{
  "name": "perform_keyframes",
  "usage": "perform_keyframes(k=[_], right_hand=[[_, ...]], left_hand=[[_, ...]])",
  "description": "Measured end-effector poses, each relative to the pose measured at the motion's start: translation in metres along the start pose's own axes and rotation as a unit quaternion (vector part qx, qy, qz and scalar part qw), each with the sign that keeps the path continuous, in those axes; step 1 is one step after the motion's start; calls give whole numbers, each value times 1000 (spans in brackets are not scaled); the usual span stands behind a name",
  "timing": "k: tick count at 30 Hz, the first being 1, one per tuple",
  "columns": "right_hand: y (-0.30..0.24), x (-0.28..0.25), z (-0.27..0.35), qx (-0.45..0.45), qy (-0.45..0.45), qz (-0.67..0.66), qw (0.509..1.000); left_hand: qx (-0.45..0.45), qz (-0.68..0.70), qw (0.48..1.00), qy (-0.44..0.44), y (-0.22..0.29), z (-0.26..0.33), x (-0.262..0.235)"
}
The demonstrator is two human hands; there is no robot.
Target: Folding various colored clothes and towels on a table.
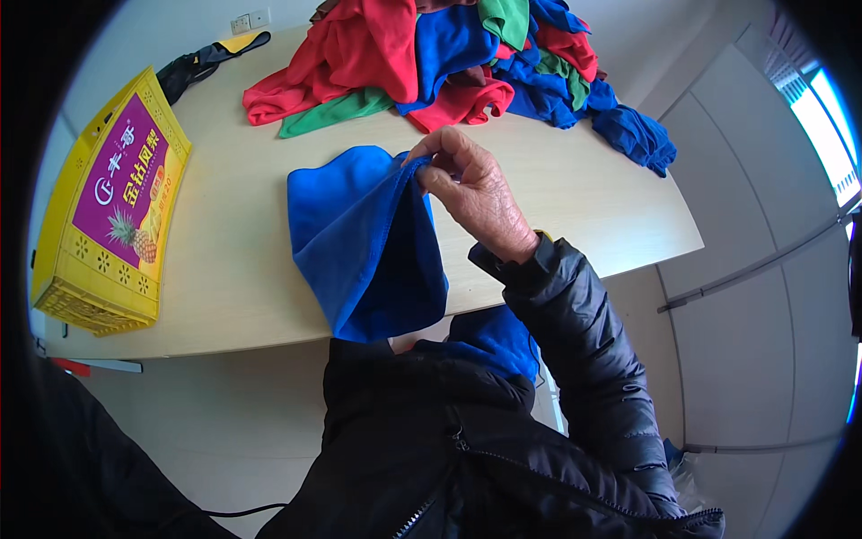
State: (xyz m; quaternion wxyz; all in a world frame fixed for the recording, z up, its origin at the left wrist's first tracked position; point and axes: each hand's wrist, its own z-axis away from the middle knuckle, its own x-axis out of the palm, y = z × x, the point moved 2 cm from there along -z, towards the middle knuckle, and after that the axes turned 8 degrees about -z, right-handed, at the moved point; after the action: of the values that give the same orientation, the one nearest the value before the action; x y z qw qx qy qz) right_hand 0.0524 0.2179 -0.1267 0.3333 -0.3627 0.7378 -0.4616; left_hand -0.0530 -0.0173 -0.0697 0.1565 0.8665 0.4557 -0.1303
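Note:
My right hand (471,189) pinches the hemmed edge of a blue cloth (346,225) between thumb and fingers, lifting it above the table. The cloth hangs folded from this grip, its darker inner side facing me, and its lower end reaches past the table's front edge. Below that end shows a small patch of skin, apparently my left hand (406,342); its fingers are hidden behind the cloth. Another piece of blue cloth (498,341) lies across my lap.
A heap of red, blue, green and brown cloths (368,54) covers the far side of the light wooden table (224,251). At the left stands a yellow plastic crate (99,283) with a purple panel; a black and yellow item (202,67) lies behind it.

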Motion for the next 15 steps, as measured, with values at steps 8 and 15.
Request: perform_keyframes(k=[8, 15], right_hand=[[-1, 2, 2, -12, -6, 5, 1000], [-3, 0, 0, -24, -7, 19, 999]], left_hand=[[-27, -30, 999, -11, 7, 17, -1], [-47, -33, 998, -33, 10, 27, 7]])
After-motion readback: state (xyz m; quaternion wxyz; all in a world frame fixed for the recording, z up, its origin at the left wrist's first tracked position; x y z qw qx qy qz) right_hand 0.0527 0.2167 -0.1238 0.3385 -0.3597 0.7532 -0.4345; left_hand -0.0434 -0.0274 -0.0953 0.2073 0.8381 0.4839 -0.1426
